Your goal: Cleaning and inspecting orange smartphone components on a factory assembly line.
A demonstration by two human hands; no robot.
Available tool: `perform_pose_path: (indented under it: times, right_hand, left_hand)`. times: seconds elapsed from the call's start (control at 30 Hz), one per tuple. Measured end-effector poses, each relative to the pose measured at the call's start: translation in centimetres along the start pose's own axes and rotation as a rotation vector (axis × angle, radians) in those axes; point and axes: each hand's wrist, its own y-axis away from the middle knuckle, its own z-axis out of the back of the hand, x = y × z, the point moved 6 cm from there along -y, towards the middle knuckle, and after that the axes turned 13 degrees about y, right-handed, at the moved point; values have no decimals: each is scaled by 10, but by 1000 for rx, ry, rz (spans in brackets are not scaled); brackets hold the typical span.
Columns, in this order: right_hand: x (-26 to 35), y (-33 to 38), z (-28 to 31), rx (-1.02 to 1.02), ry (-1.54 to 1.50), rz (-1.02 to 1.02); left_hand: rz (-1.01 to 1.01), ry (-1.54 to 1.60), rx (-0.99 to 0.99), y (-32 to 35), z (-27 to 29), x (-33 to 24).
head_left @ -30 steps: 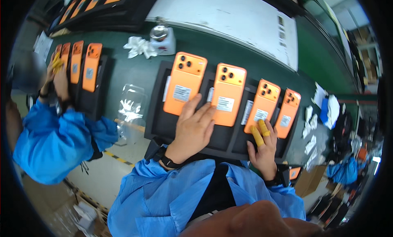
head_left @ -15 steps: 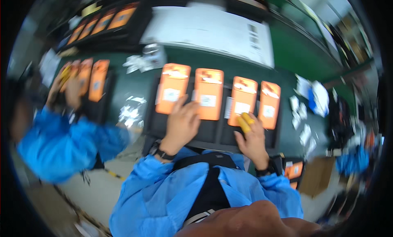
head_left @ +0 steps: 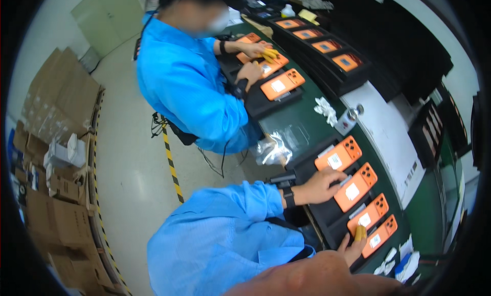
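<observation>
Black tray is set beneath left hand and right hand. Four orange phones are laid in it, one at left fingertips, another under right fingers. Left fingers half-bent, hold can't be told; right spread, nothing gripped. Yellow finger covers worn on right.

The wearer's head, cut off by the lower edge, hides the wrist behind the right grip. Print on the phone labels is too small to read. A co-worker's face is blurred; that person's grips partly cover phones.
</observation>
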Motion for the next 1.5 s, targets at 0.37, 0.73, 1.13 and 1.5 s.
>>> perform_pose_path:
  times: [0.37,0.73,1.13,1.5]
  right_hand:
    - [-59,-6,-41,146,43,-53]
    - [-64,2,-35,140,15,-168]
    - [4,2,22,-185,14,-53]
    - [-3,28,62,-404,-96,-274]
  left_hand:
    - [30,-22,22,-5,1,4]
    - [48,-18,101,0,0,0]
    - [-17,-54,117,0,-1,0]
    - [172,140,80,-4,12,20]
